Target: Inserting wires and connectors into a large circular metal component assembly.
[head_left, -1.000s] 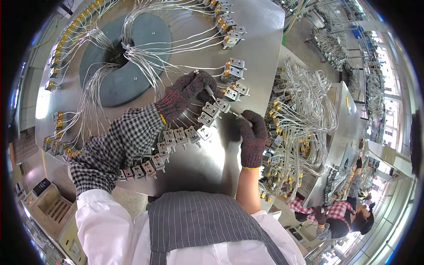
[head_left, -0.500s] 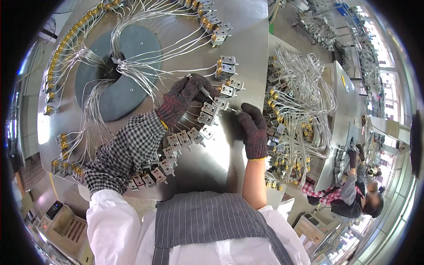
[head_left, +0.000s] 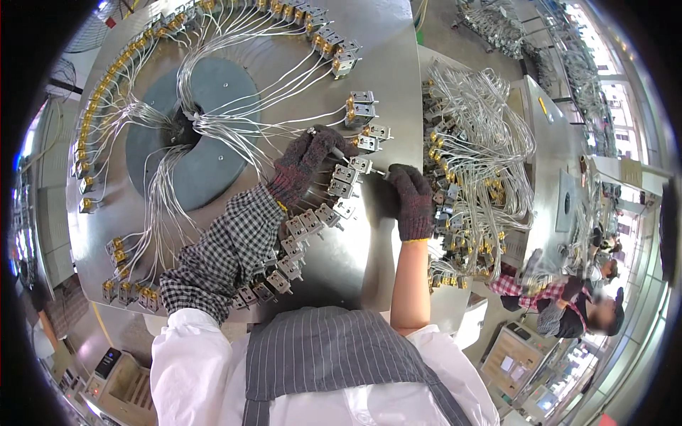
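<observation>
My left hand [head_left: 307, 163], in a dark red-and-black knit glove, is closed round a slim grey rod-shaped tool [head_left: 339, 153]. The tool's tip points at a small silver metal box [head_left: 361, 165] with a short shaft, in the curved row along the table. My right hand [head_left: 412, 202], gloved alike, is closed with its fingertips at the end of that box's shaft [head_left: 376, 172]. Whether they grip the shaft is hard to see. Just beside my left hand stand more such boxes [head_left: 344, 181], and two more [head_left: 373, 138] lie farther away.
On the steel table [head_left: 394, 71], thin silvery lines [head_left: 234, 124] fan out from a round grey disc [head_left: 160, 170] to a ring of boxes. At the right, a heap of similar boxes and lines [head_left: 490, 142] lies on another surface. A co-worker [head_left: 568, 298] is at the far right.
The whole view has shifted slightly. Both my hands stay at the same box, the tool still in my left. The co-worker's arms have moved.
</observation>
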### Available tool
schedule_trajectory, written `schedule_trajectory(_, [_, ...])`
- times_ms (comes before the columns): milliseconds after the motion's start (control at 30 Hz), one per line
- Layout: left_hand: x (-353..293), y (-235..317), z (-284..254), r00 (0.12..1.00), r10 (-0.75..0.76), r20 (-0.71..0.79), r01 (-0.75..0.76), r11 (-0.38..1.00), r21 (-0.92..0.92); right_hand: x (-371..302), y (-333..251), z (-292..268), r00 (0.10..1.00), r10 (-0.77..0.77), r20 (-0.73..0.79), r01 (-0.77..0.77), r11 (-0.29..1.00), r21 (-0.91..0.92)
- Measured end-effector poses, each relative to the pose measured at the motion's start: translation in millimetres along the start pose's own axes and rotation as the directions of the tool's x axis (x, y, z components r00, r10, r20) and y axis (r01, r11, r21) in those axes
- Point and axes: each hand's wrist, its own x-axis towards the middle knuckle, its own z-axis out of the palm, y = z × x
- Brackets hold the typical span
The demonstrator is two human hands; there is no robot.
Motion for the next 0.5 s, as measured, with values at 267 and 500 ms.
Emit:
schedule_trajectory(267, [1, 40, 5, 0.981, -0.196, 0.012, 0.189, 0.926, -0.327, -7, 4, 5, 1.000, 0.014, -0.028, -0.010, 0.990, 0.140])
schedule_trajectory(500, [0, 32, 4, 0.988, -0.155, -0.023, 0.132, 0.902, -0.412, -6, -3, 8, 0.999, 0.042, -0.026, -0.040, 0.997, 0.071])
